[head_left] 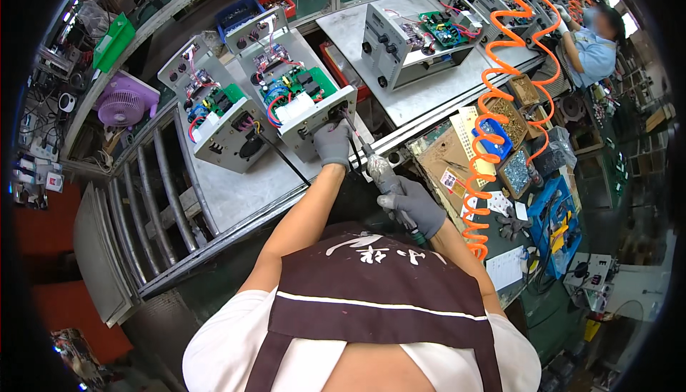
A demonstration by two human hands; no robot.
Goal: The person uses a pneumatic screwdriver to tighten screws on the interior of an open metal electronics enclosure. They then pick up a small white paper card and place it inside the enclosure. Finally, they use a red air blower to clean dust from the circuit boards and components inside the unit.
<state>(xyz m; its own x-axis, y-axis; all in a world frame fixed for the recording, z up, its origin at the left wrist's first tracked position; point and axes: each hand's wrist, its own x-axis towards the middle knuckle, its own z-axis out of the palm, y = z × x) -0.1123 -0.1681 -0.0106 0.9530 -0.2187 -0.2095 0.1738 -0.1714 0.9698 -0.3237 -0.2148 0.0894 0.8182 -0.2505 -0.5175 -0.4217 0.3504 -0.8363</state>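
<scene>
My right hand [418, 206], in a grey glove, is wrapped round a power screwdriver [383, 170] with a worn, taped body. The slim bit slants up to the near panel of an open electronics unit [307, 131]. Against that panel rests my left hand [333, 145], also gloved, fingers bent in beside the bit. Whatever they pinch is hidden. Inside the unit sit a green circuit board [314, 81] and red and blue wires. A second open unit [227, 138] stands just left, a black power cord [284, 155] trailing from its panel.
Orange coiled air hoses [493, 106] hang at the right. Below them, a workbench holds a blue tray of screws [493, 138], wooden boxes [525, 90] and a blue tool tray [554, 227]. More units [418, 38] stand farther along the line. A co-worker [593, 45] is at far right.
</scene>
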